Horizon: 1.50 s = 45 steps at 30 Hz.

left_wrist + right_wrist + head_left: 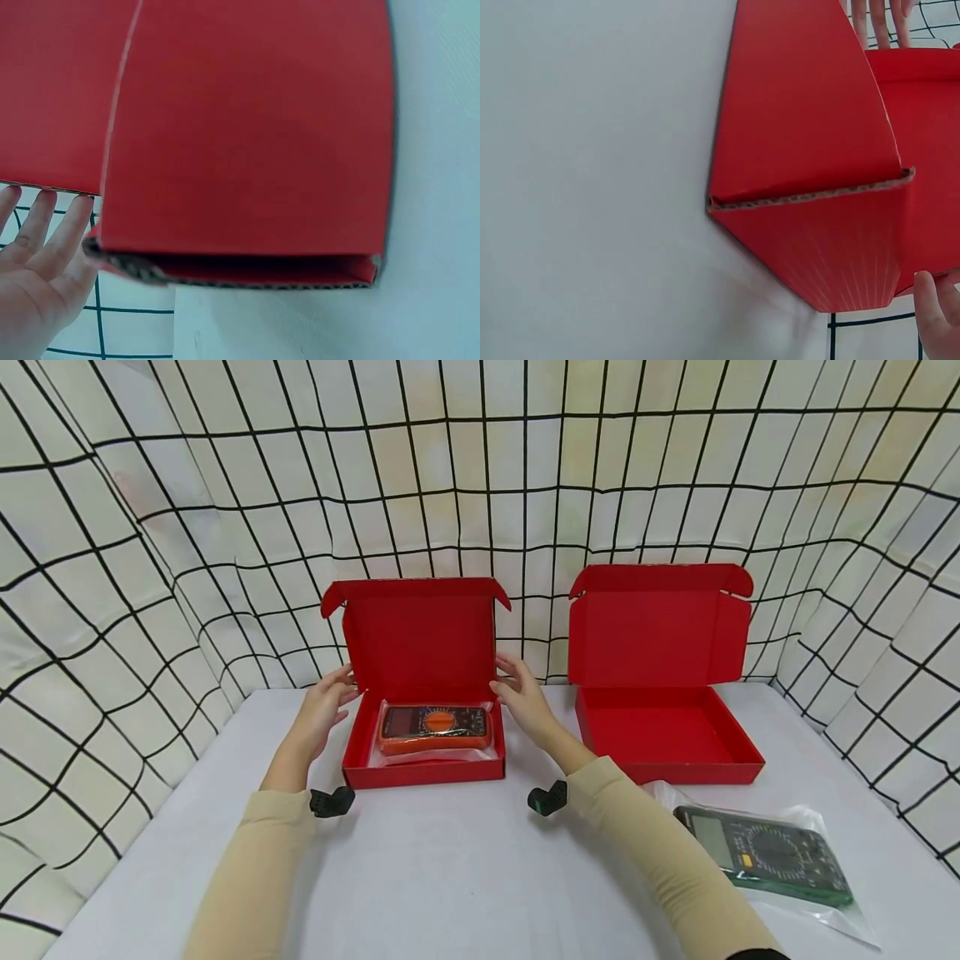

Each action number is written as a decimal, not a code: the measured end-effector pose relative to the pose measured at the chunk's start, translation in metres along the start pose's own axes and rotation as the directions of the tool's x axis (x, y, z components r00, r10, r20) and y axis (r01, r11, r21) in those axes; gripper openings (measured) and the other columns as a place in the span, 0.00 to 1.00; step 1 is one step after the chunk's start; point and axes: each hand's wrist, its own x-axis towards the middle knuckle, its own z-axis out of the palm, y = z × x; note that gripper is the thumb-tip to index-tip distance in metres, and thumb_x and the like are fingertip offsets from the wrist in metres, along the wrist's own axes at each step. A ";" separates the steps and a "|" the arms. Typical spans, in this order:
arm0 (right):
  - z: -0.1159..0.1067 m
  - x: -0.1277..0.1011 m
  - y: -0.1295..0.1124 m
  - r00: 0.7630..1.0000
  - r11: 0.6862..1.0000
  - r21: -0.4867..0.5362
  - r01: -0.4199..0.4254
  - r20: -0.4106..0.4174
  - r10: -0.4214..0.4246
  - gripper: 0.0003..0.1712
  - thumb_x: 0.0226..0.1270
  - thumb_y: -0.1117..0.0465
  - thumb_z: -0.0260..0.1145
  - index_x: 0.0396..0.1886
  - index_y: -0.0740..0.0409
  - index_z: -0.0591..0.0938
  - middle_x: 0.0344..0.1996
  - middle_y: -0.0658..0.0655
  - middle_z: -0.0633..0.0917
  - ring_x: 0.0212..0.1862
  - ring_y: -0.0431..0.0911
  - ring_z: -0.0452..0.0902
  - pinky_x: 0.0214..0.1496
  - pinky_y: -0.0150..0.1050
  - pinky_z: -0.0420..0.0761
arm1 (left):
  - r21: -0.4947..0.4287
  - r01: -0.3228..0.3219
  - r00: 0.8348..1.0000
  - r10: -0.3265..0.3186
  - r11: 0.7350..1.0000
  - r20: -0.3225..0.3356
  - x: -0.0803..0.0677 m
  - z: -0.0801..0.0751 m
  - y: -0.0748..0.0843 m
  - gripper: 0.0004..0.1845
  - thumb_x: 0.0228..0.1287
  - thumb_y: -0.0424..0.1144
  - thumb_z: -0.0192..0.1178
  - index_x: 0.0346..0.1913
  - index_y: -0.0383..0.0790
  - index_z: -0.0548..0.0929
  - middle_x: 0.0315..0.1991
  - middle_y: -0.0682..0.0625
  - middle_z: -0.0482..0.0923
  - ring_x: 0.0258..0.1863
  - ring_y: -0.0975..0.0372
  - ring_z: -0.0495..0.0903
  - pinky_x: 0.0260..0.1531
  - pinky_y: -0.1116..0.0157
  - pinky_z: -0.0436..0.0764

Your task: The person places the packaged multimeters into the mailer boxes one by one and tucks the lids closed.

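I have my left hand (324,706) at nine o'clock of the open red box (423,768) and my right hand (521,697) at three o'clock, fingers loosely spread, gripping nothing, just beside its upright lid. The orange multimeter (433,728) lies bagged inside. A second, empty red box (670,752) stands at three o'clock; a green multimeter (765,852) lies bagged on the white surface (450,877) at five o'clock.
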 end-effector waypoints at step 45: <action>-0.004 -0.019 0.013 0.997 0.999 0.051 0.000 -0.074 0.004 0.27 0.68 0.73 0.49 0.66 0.66 0.62 0.59 0.70 0.70 0.59 0.64 0.66 0.57 0.60 0.66 | 0.032 -0.053 0.995 0.050 0.998 0.089 -0.015 -0.013 -0.025 0.27 0.72 0.37 0.37 0.72 0.38 0.51 0.69 0.38 0.54 0.66 0.45 0.56 0.62 0.43 0.54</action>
